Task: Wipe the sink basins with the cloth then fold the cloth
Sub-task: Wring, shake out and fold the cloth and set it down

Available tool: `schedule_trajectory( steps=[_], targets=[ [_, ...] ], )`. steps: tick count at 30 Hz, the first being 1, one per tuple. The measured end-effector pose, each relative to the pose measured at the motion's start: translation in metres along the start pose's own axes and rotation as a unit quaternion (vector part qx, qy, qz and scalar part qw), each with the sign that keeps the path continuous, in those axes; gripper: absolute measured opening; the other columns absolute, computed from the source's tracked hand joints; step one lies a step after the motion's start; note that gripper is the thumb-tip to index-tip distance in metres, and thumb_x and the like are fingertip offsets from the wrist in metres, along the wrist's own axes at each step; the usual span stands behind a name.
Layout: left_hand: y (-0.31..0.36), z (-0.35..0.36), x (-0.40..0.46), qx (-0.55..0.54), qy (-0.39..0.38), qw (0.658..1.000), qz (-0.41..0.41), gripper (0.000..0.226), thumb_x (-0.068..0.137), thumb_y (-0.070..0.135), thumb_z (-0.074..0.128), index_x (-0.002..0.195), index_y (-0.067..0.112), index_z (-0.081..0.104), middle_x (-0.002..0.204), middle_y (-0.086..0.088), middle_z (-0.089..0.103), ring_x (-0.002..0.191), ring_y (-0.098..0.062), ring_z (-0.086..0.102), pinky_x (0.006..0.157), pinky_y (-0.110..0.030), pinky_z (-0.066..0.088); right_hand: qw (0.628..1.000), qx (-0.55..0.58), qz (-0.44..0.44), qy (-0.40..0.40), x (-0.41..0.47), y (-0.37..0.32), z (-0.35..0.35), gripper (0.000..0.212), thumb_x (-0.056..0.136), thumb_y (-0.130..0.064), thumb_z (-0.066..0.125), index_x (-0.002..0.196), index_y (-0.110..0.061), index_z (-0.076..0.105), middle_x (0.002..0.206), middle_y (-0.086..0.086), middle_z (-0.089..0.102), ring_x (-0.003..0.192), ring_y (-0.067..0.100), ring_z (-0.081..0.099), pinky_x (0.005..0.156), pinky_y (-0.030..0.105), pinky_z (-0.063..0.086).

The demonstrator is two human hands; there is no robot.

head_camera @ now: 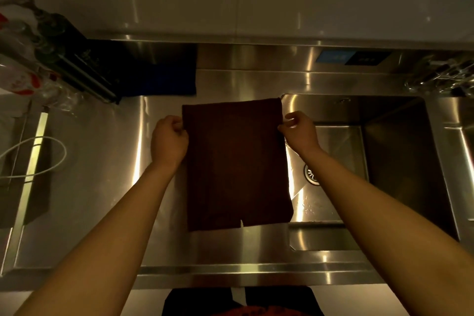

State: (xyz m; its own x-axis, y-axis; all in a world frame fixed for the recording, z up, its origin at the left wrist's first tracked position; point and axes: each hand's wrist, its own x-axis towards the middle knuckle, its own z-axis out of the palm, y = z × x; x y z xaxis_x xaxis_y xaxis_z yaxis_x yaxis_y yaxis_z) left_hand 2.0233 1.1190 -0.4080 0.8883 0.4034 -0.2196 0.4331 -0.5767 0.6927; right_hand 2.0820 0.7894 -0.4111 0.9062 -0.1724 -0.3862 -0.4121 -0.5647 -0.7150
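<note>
A dark reddish-brown cloth (236, 164) hangs spread out flat over the steel counter, its right edge overlapping the sink basin (389, 161). My left hand (168, 142) pinches the cloth's upper left edge. My right hand (298, 132) pinches its upper right edge. The cloth's top edge is level and its lower edge shows a small slit near the middle. The basin lies to the right, with a round drain (311, 174) and water drops on its floor.
A dark blue cloth (159, 72) lies at the back of the counter. A black rack with glassware (59, 54) stands at the back left. A white cable (33, 156) loops at the left. A metal utensil rack (441, 74) sits at the back right.
</note>
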Motion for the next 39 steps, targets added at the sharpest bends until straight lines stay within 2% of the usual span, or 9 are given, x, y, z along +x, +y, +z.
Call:
schedule_trajectory(
  steps=[4,9,18,22,24,28,31,35,39],
  targets=[
    [-0.022,0.004,-0.055,0.115,-0.041,0.987,0.101,0.040,0.091,0.009,0.070,0.130,0.014,0.066,0.128,-0.012,0.057,0.117,-0.030,0.057,0.092,-0.037,0.050,0.999,0.029,0.011,-0.030,-0.044,0.035,0.005,0.036,0.087,-0.019,0.076,0.120,-0.017,0.062,0.108,-0.001,0.065,0.091,0.016,0.066,0.068,0.018,0.048],
    [-0.034,0.014,-0.108,0.165,-0.079,0.975,0.130,0.042,0.089,0.016,0.073,0.130,0.014,0.066,0.134,-0.012,0.053,0.123,-0.033,0.052,0.099,-0.048,0.052,0.995,0.081,0.042,-0.048,-0.087,0.062,0.016,0.043,0.086,-0.027,0.079,0.124,-0.023,0.059,0.105,-0.009,0.065,0.092,0.013,0.068,0.077,0.026,0.055],
    [-0.074,0.003,-0.187,0.140,-0.092,0.979,0.114,0.037,0.095,0.019,0.072,0.131,0.020,0.065,0.140,-0.004,0.050,0.127,-0.025,0.052,0.099,-0.035,0.052,0.993,0.065,0.055,-0.076,-0.159,0.101,0.008,0.036,0.085,-0.024,0.081,0.114,-0.024,0.060,0.103,-0.001,0.067,0.087,0.019,0.069,0.076,0.032,0.058],
    [-0.088,-0.001,-0.215,0.109,-0.105,0.982,0.109,0.037,0.095,0.018,0.073,0.130,0.023,0.065,0.135,0.000,0.051,0.124,-0.021,0.054,0.100,-0.030,0.049,0.993,0.057,0.072,-0.074,-0.190,0.117,0.003,0.031,0.087,-0.020,0.079,0.110,-0.026,0.060,0.102,0.000,0.070,0.082,0.013,0.069,0.070,0.021,0.052],
    [-0.092,-0.004,-0.225,0.130,-0.117,0.976,0.132,0.040,0.094,0.018,0.074,0.133,0.023,0.066,0.135,0.000,0.051,0.122,-0.020,0.054,0.096,-0.027,0.048,0.994,0.061,0.071,-0.061,-0.199,0.121,0.002,0.034,0.087,-0.015,0.078,0.110,-0.029,0.058,0.100,-0.001,0.072,0.076,0.007,0.069,0.065,0.014,0.049],
    [-0.093,-0.009,-0.229,0.182,-0.109,0.961,0.176,0.036,0.092,0.017,0.077,0.128,0.018,0.071,0.129,-0.005,0.061,0.115,-0.026,0.060,0.085,-0.035,0.057,0.998,0.023,0.023,-0.051,-0.209,0.125,-0.003,0.056,0.088,-0.009,0.075,0.131,-0.032,0.047,0.097,-0.007,0.067,0.084,0.011,0.068,0.077,0.026,0.057],
    [-0.091,-0.012,-0.226,0.188,-0.104,0.960,0.182,0.031,0.095,0.015,0.074,0.126,0.013,0.073,0.126,-0.006,0.066,0.112,-0.027,0.063,0.085,-0.037,0.059,0.997,-0.017,-0.040,-0.071,-0.211,0.123,-0.004,0.061,0.089,-0.008,0.072,0.132,-0.043,0.047,0.105,-0.013,0.064,0.090,0.009,0.065,0.078,0.022,0.056],
    [-0.086,-0.018,-0.223,0.183,-0.101,0.958,0.198,0.026,0.096,0.004,0.070,0.122,0.007,0.073,0.121,-0.009,0.071,0.108,-0.029,0.066,0.083,-0.038,0.059,0.991,-0.083,-0.090,-0.055,-0.206,0.120,-0.003,0.036,0.086,0.000,0.071,0.108,-0.029,0.070,0.107,-0.006,0.063,0.092,0.012,0.064,0.085,0.027,0.056],
    [-0.083,-0.024,-0.221,0.168,-0.092,0.963,0.191,0.023,0.095,-0.006,0.067,0.115,0.002,0.076,0.114,-0.014,0.074,0.105,-0.033,0.069,0.089,-0.040,0.058,0.996,-0.061,-0.058,-0.027,-0.205,0.117,-0.007,0.021,0.084,-0.004,0.078,0.095,-0.021,0.075,0.100,-0.003,0.070,0.091,0.013,0.067,0.089,0.026,0.054]
  ],
)
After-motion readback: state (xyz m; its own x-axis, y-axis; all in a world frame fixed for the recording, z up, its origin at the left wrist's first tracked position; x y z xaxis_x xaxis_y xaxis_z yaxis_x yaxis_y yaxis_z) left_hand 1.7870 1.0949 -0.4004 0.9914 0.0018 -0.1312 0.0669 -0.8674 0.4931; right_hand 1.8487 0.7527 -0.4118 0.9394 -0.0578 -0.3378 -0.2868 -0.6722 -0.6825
